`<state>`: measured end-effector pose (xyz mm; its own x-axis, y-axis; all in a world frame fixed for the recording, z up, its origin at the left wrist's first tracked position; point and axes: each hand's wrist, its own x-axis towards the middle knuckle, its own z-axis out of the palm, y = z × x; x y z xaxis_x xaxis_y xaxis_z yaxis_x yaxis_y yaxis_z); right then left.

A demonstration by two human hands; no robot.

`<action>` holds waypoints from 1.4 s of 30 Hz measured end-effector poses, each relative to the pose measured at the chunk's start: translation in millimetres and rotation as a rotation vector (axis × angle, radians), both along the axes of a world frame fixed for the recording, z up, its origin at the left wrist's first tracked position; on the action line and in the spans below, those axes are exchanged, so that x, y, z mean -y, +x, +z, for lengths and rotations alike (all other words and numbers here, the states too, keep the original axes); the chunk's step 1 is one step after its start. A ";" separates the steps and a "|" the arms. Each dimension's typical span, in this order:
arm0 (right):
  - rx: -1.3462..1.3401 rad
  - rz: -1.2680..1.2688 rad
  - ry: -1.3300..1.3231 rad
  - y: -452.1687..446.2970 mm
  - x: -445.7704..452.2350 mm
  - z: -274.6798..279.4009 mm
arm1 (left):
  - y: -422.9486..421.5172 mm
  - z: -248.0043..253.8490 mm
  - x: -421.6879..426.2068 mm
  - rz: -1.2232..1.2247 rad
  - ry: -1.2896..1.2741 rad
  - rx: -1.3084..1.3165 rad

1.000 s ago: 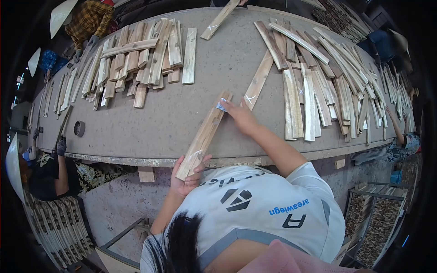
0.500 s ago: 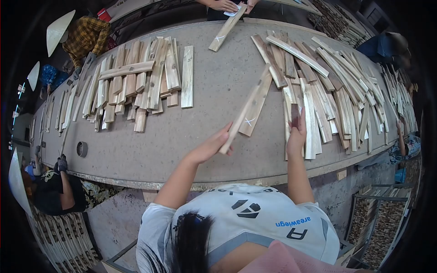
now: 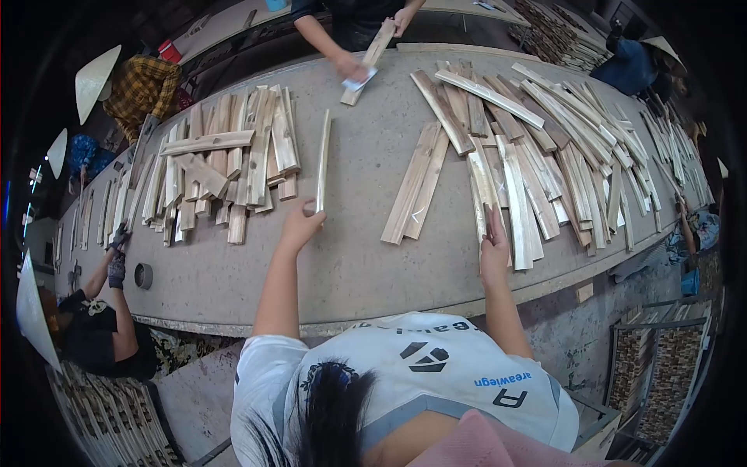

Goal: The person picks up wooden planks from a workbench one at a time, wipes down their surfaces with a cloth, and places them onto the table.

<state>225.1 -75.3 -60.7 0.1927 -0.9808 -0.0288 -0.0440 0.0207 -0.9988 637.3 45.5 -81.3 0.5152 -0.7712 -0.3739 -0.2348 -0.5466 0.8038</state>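
Note:
My left hand pinches the near end of a pale wooden slat, which is turned on its narrow edge beside the left pile. My right hand is closed around the near part of another slat along the left side of the right pile. Between my hands, two slats lie side by side on the table: a brownish one and one with a white chalk mark, partly cut off by its neighbour.
Jumbled slats form a left pile and a right pile on the grey table. Across from me, a person wipes a slat with a white cloth. A round grey ring sits at left. Other people work around the table.
My left hand has let go of the slat beside the marked one, moved left and tipped the pale slat on edge. My right hand has stayed by the right pile.

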 end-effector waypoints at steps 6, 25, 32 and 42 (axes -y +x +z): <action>-0.250 0.676 -0.313 60.3 -51.1 -23.2 | -92.3 12.8 -140.4 0.273 -0.008 -1.185; -0.212 1.598 -0.865 122.2 -163.3 8.2 | -180.8 46.3 -273.5 0.151 -0.131 -0.392; -0.694 0.550 -0.652 169.2 -45.5 -23.4 | -122.6 50.6 -293.1 0.283 -0.473 -1.744; -0.545 1.336 -0.850 255.1 -127.4 -54.9 | -1.8 30.2 -307.7 0.070 -0.087 -1.375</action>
<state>480.2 52.1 -115.6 0.9955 0.0819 0.0484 0.0949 -0.8171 -0.5687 635.4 353.2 -51.2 -0.1875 -0.8062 -0.5611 0.7940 -0.4607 0.3966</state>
